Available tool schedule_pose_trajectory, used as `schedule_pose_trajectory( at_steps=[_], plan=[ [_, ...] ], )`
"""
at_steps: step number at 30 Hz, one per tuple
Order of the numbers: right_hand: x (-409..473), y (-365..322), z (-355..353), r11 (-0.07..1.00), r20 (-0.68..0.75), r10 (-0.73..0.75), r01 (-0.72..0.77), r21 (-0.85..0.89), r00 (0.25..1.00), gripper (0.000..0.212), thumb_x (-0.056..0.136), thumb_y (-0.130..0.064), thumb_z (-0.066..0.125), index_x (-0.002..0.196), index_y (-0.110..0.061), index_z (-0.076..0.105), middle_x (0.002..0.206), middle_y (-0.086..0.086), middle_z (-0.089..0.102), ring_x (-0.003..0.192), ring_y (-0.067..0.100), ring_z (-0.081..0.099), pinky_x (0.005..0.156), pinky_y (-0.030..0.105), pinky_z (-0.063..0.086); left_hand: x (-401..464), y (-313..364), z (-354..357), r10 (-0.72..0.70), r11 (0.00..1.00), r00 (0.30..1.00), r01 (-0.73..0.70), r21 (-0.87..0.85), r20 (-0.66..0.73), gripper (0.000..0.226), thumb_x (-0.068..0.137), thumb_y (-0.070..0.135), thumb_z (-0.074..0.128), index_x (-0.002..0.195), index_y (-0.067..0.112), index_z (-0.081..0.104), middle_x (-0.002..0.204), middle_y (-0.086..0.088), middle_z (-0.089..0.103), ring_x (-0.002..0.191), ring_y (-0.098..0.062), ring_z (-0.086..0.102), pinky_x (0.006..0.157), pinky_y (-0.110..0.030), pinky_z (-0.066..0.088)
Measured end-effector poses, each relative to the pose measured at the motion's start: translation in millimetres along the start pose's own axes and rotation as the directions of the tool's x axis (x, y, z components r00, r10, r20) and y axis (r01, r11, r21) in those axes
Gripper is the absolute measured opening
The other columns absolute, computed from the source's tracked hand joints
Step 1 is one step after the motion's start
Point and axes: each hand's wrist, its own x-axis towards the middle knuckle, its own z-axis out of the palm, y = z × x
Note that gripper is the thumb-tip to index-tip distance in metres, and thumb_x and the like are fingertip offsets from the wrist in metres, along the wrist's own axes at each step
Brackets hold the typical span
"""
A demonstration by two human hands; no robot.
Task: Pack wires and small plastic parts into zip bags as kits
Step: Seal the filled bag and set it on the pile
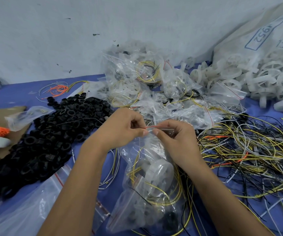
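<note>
Sealing a kit. Our left hand (123,128) and right hand (173,135) both pinch the red zip strip of the zip bag (151,178), held above the blue surface (89,171). The bag hangs mouth-up, long axis running toward us. We judge it light, limp and slippery; gripping the stiffer strip is best.

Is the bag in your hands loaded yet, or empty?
Loaded. The bag holds yellow wires and a white ring; both hands, left and right, pinch its red zip strip.
</note>
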Motion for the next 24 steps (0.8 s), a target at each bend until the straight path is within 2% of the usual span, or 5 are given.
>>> schedule_pose_trajectory(
  at_steps=[4, 7, 12, 15, 24],
  plan=[
    [0.4, -0.8, -2.2, 0.999, 0.043, -0.022, 0.024, -0.048, 0.999, 0.008, 0.086, -0.01, 0.079, 0.092, -0.016, 0.081, 0.085, -0.005, 0.077, 0.086, 0.011, 0.073, 0.078, 0.036, 0.059, 1.4, 0.4, 0.0, 0.006, 1.0, 1.0, -0.006, 0.011, -0.014, 0.009, 0.085, 0.01, 0.082, 0.079, 0.016, 0.078, 0.071, 0.003, 0.071, 0.068, -0.02, 0.068, 0.071, -0.041, 0.057],
    [0.1, -1.1, -1.2, 0.998, 0.053, -0.049, 0.052, -0.041, 0.997, 0.009, 0.085, -0.008, 0.079, 0.089, -0.017, 0.081, 0.081, -0.005, 0.076, 0.08, 0.011, 0.071, 0.073, 0.032, 0.057, 0.1, -1.4, -0.4, 0.01, 0.999, 1.0, -0.009, -0.033, 0.007, 0.008, 0.085, 0.009, 0.081, 0.082, 0.015, 0.078, 0.073, 0.001, 0.071, 0.068, -0.017, 0.067, 0.073, -0.042, 0.058],
    [1.1, 1.4, -0.6, 0.998, 0.071, -0.061, 0.061, -0.008, 0.996, 0.011, 0.085, -0.008, 0.079, 0.086, -0.018, 0.081, 0.081, -0.007, 0.077, 0.08, 0.008, 0.073, 0.074, 0.02, 0.054, 0.3, 1.3, 3.4, 0.056, 0.997, 0.998, -0.055, -0.045, 0.014, 0.017, 0.084, 0.003, 0.079, 0.077, 0.017, 0.075, 0.071, 0.005, 0.07, 0.065, -0.005, 0.062, 0.066, -0.025, 0.053],
    [1.2, 1.5, -1.0, 0.997, 0.066, -0.072, 0.073, -0.016, 0.995, 0.008, 0.086, -0.009, 0.079, 0.088, -0.016, 0.081, 0.083, -0.007, 0.078, 0.083, 0.009, 0.074, 0.075, 0.021, 0.055, 1.3, 1.2, 7.2, 0.04, 0.997, 0.999, -0.04, -0.061, -0.003, 0.018, 0.085, 0.001, 0.077, 0.076, 0.016, 0.072, 0.069, 0.005, 0.068, 0.062, -0.003, 0.059, 0.067, -0.031, 0.053],
    [3.9, 4.2, -2.8, 0.998, 0.016, -0.041, 0.042, -0.04, 0.999, 0.008, 0.085, -0.008, 0.079, 0.083, -0.016, 0.079, 0.076, -0.009, 0.075, 0.073, 0.002, 0.069, 0.069, 0.017, 0.051, -1.9, -11.6, -3.6, 0.016, 1.0, 0.999, -0.015, 0.023, -0.046, 0.011, 0.085, 0.01, 0.081, 0.078, 0.016, 0.076, 0.07, 0.0, 0.071, 0.068, -0.02, 0.068, 0.067, -0.035, 0.054]
  ],
)
